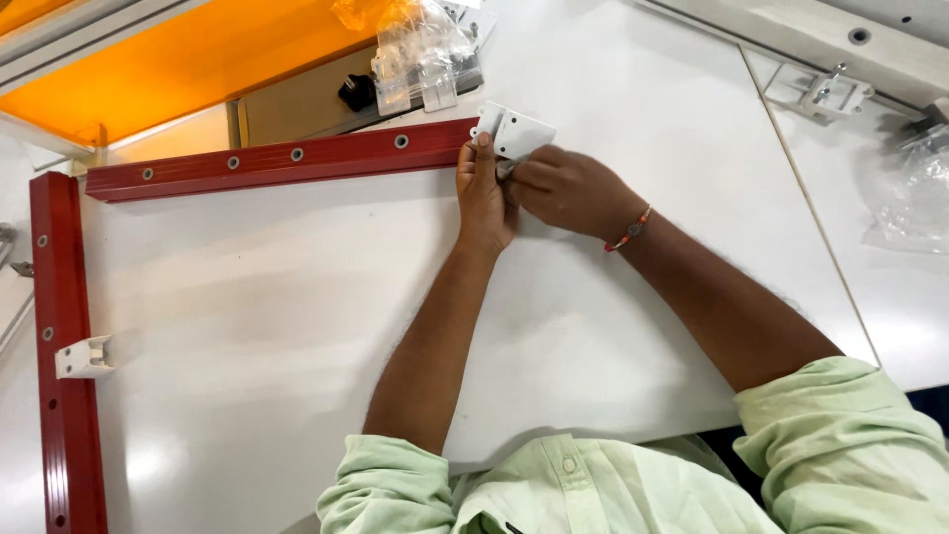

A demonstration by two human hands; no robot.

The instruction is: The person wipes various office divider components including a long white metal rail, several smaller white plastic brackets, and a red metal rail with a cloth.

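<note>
Pressing a small white bracket point(514, 132) against the end of a red rail point(277, 158) on the white tabletop point(297, 297), the left hand point(482, 193) and right hand point(565, 188) pinch it between closed fingers; something small, perhaps a screw, could slip if the bracket shifts.

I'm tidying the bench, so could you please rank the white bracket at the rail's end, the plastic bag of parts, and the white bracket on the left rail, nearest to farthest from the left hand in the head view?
1. White bracket at the rail's end: touching the left hand, just above it.
2. Plastic bag of parts: farther up, slightly left.
3. White bracket on the left rail: far left, lower down.
</note>
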